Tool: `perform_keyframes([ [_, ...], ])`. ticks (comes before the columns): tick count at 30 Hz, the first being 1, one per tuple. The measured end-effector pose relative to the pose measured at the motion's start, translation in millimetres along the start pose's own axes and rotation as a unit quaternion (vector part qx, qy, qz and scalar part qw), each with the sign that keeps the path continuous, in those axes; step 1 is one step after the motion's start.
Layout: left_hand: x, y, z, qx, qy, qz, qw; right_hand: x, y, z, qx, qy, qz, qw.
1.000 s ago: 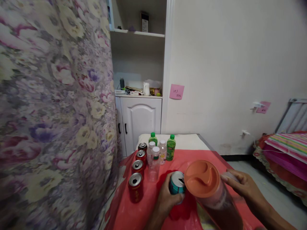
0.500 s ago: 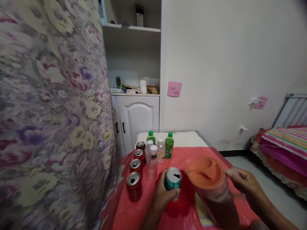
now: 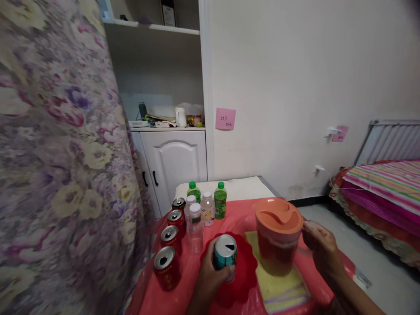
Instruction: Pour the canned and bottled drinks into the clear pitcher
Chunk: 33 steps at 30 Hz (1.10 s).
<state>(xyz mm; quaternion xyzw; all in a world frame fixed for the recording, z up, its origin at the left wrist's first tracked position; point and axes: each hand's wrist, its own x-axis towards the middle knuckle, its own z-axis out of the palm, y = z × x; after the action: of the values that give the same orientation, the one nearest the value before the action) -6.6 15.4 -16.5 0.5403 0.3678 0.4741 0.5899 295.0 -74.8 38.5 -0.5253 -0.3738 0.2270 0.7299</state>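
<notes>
A teal drink can point(image 3: 225, 253) with an opened silver top is in my left hand point(image 3: 210, 275), fingers wrapped round it. It is held over a red scalloped plate point(image 3: 246, 280). My right hand point(image 3: 320, 243) is closed on the handle side of a pitcher point(image 3: 278, 249) with an orange lid and reddish-brown liquid inside; the handle itself is mostly hidden by the fingers. The pitcher stands nearly upright above a folded yellow cloth point(image 3: 282, 293); I cannot tell whether its base touches the cloth.
Several red cans point(image 3: 167, 269) line the table's left side. Beside them stand clear bottles with white caps point(image 3: 196, 229) and green bottles point(image 3: 220, 201). A red cover point(image 3: 239, 214) lies over the table. A floral curtain point(image 3: 59, 153) hangs at left; a bed point(image 3: 387, 188) is at right.
The pitcher has gone from tilted to nearly upright, moving left over the yellow cloth with my right hand. My left hand still holds the can over the plate. The view has turned slightly right.
</notes>
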Motion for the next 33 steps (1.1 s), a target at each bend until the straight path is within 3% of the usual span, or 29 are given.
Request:
perform_keyframes([
  [8, 2, -10, -5.2, -0.017, -0.009, 0.009, 1.0, 4, 23, 9, 0.0, -0.007, 0.002, 1.0],
  [17, 0, -31, -8.2, -0.005, 0.023, -0.015, 1.0, 9, 41, 0, 0.013, -0.008, 0.014, 1.0],
  [29, -4, -28, -0.5, -0.003, 0.014, -0.015, 1.0, 5, 43, -6, -0.085, -0.003, 0.018, 0.996],
  [33, -3, -22, 0.0, -0.007, -0.031, 0.0, 0.999, -2, 38, -11, -0.13, 0.015, -0.009, 0.991],
])
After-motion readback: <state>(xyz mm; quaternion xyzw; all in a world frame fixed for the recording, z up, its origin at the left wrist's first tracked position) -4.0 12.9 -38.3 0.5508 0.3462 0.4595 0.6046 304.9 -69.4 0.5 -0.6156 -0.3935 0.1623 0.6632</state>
